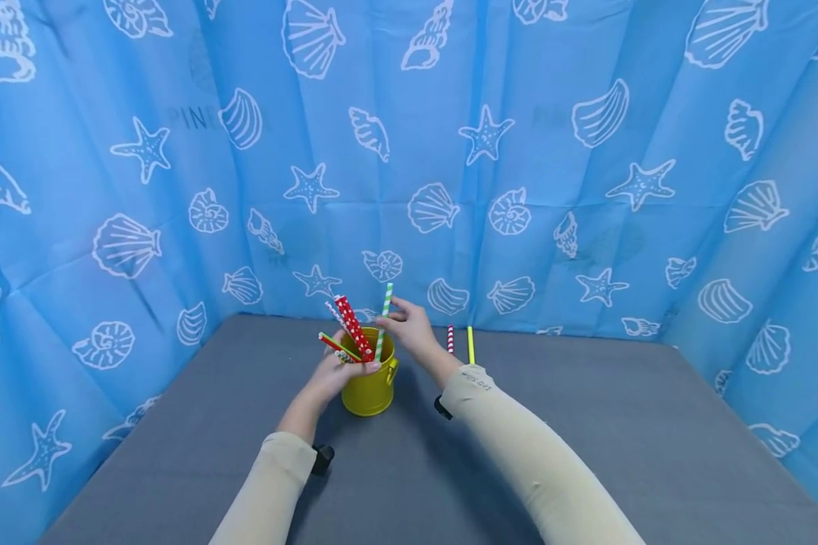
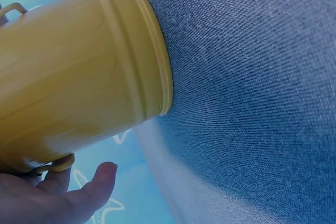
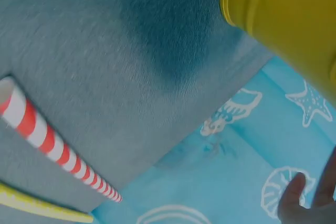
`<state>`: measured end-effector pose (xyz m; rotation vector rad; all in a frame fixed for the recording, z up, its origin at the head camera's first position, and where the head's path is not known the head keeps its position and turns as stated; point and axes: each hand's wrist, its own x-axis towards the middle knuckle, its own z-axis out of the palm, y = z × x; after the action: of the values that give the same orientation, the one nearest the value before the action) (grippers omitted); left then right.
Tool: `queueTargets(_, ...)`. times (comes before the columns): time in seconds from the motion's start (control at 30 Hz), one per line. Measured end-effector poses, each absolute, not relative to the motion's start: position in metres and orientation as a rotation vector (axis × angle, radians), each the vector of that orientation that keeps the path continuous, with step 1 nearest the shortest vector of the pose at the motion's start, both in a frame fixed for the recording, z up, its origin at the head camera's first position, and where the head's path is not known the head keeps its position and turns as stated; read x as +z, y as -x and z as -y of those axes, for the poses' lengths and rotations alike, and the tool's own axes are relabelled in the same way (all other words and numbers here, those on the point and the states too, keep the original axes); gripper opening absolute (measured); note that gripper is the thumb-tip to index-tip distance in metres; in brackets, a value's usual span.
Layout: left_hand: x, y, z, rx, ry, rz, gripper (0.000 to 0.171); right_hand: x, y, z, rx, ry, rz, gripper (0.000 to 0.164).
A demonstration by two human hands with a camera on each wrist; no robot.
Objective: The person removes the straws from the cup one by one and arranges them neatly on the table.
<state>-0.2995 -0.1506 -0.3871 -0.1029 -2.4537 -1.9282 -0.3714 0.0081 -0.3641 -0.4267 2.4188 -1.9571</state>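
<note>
A small yellow metal bucket [image 1: 368, 393] stands upright on the grey cloth, holding several patterned paper straws. Red ones with white marks [image 1: 354, 329] lean up out of it, and shorter red and green ones tilt left over the rim. My left hand [image 1: 329, 377] grips the bucket at its left rim, thumb along the front. In the left wrist view, its fingers [image 2: 92, 192] lie by the bucket's handle lug. With thumb and fingertips my right hand [image 1: 412, 329] pinches a green-and-white striped straw [image 1: 385, 306], whose lower end is inside the bucket.
Right of the bucket, a red-and-white striped straw [image 3: 58, 148] and a yellow straw [image 3: 42, 203] lie side by side on the grey tablecloth [image 1: 586, 446]. A blue shell-print curtain [image 1: 409, 151] hangs behind the table and along both sides.
</note>
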Motion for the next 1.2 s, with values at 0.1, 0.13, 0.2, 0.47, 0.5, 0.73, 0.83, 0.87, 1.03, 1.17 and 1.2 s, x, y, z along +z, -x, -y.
queueTargets(0.1,-0.387,0.299,0.150,-1.923,0.069,2.469,0.084,-0.359,0.369,-0.016,-2.054,0.457,-2.419,0.060)
queueTargets(0.13,-0.387,0.299,0.150,-1.921,0.068,2.472,0.084,-0.356,0.368,-0.018,-2.093,0.479,-2.416,0.059)
queueTargets(0.2,-0.386,0.299,0.151,-1.930,0.070,2.474,0.085,-0.352,0.366,-0.023,-2.157,0.520,-2.413,0.059)
queueTargets(0.47,-0.383,0.298,0.153,-1.930,0.063,2.494,0.084,-0.334,0.356,-0.043,-2.324,0.676,-2.361,0.057)
queueTargets(0.5,-0.383,0.298,0.153,-1.939,0.076,2.487,0.083,-0.331,0.355,-0.045,-2.351,0.694,-2.356,0.056)
queueTargets(0.73,-0.385,0.299,0.152,-1.952,0.044,2.495,0.089,-0.312,0.349,-0.063,-2.512,0.750,-2.279,0.056)
queueTargets(0.83,-0.384,0.298,0.152,-1.952,0.029,2.503,0.089,-0.306,0.347,-0.072,-2.548,0.730,-2.271,0.059)
queueTargets(0.87,-0.383,0.298,0.152,-1.955,0.035,2.499,0.087,-0.305,0.347,-0.075,-2.555,0.720,-2.276,0.060)
queueTargets(1.03,-0.382,0.298,0.153,-1.958,0.061,2.496,0.083,-0.303,0.344,-0.090,-2.549,0.659,-2.343,0.058)
queueTargets(1.17,-0.383,0.298,0.153,-1.969,0.075,2.490,0.081,-0.307,0.341,-0.103,-2.556,0.641,-2.392,0.048)
queueTargets(1.2,-0.383,0.298,0.153,-1.968,0.073,2.492,0.082,-0.309,0.341,-0.106,-2.548,0.633,-2.410,0.044)
